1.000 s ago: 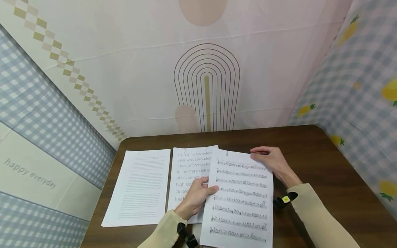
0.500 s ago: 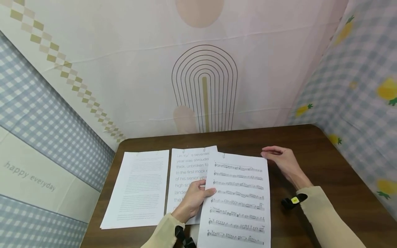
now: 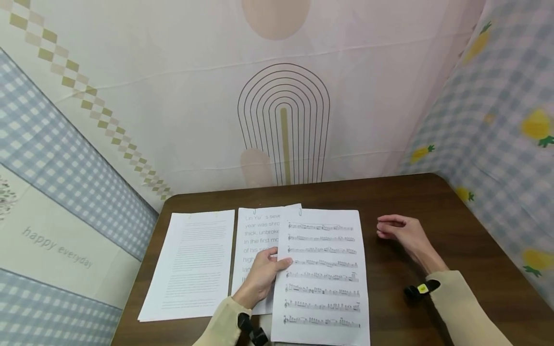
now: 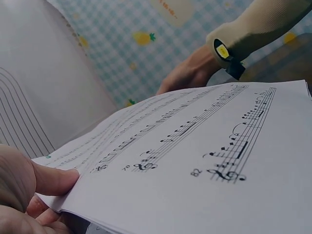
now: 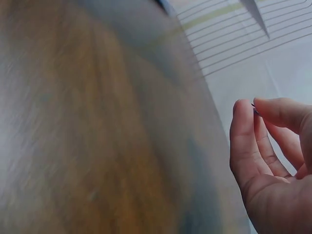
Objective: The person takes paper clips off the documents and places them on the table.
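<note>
My left hand (image 3: pixel 258 278) grips the left edge of a stapled-looking stack of sheet music (image 3: pixel 322 283), thumb on top and fingers beneath. In the left wrist view, the thumb (image 4: pixel 56 180) presses on the printed page, which bows upward. One paper clip (image 3: pixel 300 212) shows at the music's top left edge. To the right of the music, apart from it, my right hand (image 3: pixel 409 238) hovers over the table. Between its thumb and index fingertip, the right wrist view shows a tiny dark paper clip (image 5: pixel 255 110), mostly hidden by the fingers.
Under the music's left side lies a large-print text stack (image 3: pixel 251 240) with a clip at its top. Farther left is a small-print text stack (image 3: pixel 199 264). All are on a brown wooden table (image 3: pixel 459 230), with patterned cloth walls (image 3: pixel 195 120) behind and beside it.
My right hand has left the music's top right corner and moved right and slightly down, pinching the clip. My left hand and the music have shifted slightly left.
</note>
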Demonstrator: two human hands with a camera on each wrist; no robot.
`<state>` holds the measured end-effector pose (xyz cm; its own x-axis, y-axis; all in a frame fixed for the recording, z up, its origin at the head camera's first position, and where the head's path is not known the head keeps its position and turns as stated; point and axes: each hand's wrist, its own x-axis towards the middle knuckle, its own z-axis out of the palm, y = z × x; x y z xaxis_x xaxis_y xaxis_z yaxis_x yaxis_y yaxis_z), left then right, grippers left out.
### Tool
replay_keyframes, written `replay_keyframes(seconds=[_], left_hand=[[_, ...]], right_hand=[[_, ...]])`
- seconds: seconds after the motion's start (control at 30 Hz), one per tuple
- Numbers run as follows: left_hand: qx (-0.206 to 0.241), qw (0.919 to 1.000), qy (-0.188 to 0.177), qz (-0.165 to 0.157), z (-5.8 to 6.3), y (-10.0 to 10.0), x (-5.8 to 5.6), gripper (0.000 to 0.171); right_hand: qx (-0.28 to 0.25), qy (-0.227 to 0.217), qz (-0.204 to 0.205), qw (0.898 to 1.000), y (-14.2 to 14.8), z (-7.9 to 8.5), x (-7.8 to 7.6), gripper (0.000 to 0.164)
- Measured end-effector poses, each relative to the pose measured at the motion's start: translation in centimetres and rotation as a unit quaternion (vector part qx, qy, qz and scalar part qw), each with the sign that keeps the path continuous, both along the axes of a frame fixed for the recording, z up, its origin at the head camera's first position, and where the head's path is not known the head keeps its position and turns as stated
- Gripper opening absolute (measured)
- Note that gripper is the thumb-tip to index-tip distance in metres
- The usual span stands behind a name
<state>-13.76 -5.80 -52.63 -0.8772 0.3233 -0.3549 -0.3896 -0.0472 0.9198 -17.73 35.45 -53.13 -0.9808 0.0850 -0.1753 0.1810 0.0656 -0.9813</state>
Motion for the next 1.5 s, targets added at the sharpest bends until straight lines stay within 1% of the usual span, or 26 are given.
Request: replay_keyframes(seconds=[0.1,0.2,0.43,0.53,0.63,0.7,0.8,1.03,1.27,1.37,1.5], left_hand=[[-0.001,1.0,-0.001,0.001,0.0,-0.1,-0.1,0.041],[0.0,1.0,-0.004,0.003,0.0,-0.1,-0.1,0.042],[0.002,0.9999,-0.009,0.004,-0.1,-0.3,-0.4,0.042],[0.002,1.0,-0.006,0.005,-0.1,-0.2,-0.4,0.041],[0.002,1.0,-0.006,0.005,0.0,-0.2,-0.4,0.04],[0.002,1.0,-0.006,0.006,0.0,-0.2,-0.5,0.041],[0.001,1.0,-0.007,0.006,0.0,-0.2,-0.5,0.042],[0.0,0.9999,-0.005,0.009,0.1,-0.2,-0.6,0.043],[0.001,1.0,-0.004,0.008,0.1,-0.3,-0.6,0.043],[0.0,0.9999,-0.009,0.012,0.1,-0.3,-0.7,0.043],[0.002,0.9998,-0.013,0.014,0.2,-0.4,-0.8,0.042]], right_hand=[[0.039,-0.013,0.005,0.999,0.6,-0.6,0.2,0.041],[0.077,-0.023,0.015,0.997,1.0,-0.9,0.2,0.044],[0.129,-0.019,0.028,0.991,1.4,-1.4,0.1,0.039],[0.159,-0.012,0.031,0.987,1.5,-1.6,0.1,0.036],[0.202,-0.006,0.032,0.979,1.4,-1.5,0.2,0.031],[0.234,-0.002,0.032,0.972,1.4,-1.5,0.2,0.028],[0.269,-0.001,0.027,0.963,1.3,-1.4,0.3,0.025],[0.312,0.007,0.021,0.95,0.9,-1.3,0.4,0.021],[0.344,-0.02,0.029,0.938,0.6,-0.7,0.2,0.019],[0.367,-0.018,0.038,0.929,0.5,-0.4,-0.1,0.018],[0.412,0.001,0.044,0.91,0.4,-0.3,-0.2,0.014]])
